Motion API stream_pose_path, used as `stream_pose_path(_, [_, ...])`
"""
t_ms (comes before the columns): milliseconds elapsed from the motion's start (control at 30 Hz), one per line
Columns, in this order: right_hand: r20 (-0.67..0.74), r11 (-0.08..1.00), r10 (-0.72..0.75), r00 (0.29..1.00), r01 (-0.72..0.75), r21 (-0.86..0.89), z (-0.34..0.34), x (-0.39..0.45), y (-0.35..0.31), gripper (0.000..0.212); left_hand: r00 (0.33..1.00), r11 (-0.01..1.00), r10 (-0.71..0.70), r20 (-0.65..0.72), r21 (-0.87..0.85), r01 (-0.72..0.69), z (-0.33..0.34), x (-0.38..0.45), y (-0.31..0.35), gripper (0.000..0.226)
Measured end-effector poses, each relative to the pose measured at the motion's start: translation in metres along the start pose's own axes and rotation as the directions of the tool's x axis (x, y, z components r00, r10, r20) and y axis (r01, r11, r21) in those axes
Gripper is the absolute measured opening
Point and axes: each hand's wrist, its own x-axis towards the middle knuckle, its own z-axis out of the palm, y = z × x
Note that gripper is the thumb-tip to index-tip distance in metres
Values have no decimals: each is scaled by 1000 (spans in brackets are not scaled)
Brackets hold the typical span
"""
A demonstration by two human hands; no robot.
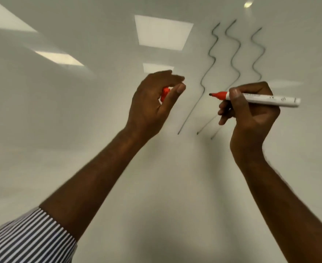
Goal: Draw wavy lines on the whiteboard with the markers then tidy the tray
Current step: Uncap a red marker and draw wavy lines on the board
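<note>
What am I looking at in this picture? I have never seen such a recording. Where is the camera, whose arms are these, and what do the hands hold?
There is no machine here. The one picture comes from a wide-angle camera worn on a person's head, so you see that person's own two bare arms reaching forward.

The large pale surface in front is a whiteboard. The bright rectangles on it are reflections of ceiling lights. Three dark wavy lines are already drawn at the upper right, each ending in a straight tail.

The right hand grips a marker with a white body and a red front, its tip bare and pointing left. The tip is near the board, but I cannot tell if it touches. The left hand pinches a small red cap, probably the marker's. A striped sleeve shows at the lower left. No tray is in view.
</note>
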Motion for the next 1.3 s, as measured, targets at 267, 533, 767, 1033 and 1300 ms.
stream_pose_path(267, [47, 973, -106, 993, 113, -202, 6, 112, 10, 9, 973, 873, 92, 210, 453, -180, -9, 101, -40, 61])
stream_pose_path(533, [56, 907, -113, 992, 126, -402, 9, 165, 21, 15, 975, 845, -26, 222, 526, -98, -3, 117, -73, 60])
stream_pose_path(767, [46, 857, -92, 995, 102, -505, 5, 165, 58, 9, 974, 799, 81, 210, 571, -189, 3, 108, -91, 64])
stream_pose_path(1033, [-25, 899, -121, 992, 99, -427, -21, 130, 82, 21, 975, 775, 113, 190, 597, -206, 5, 107, -96, 60])
stream_pose_path(1300, [-3, 926, -113, 994, 105, -362, -28, 66, 90, 17, 978, 777, 97, 184, 600, -190, 6, 107, -96, 60])
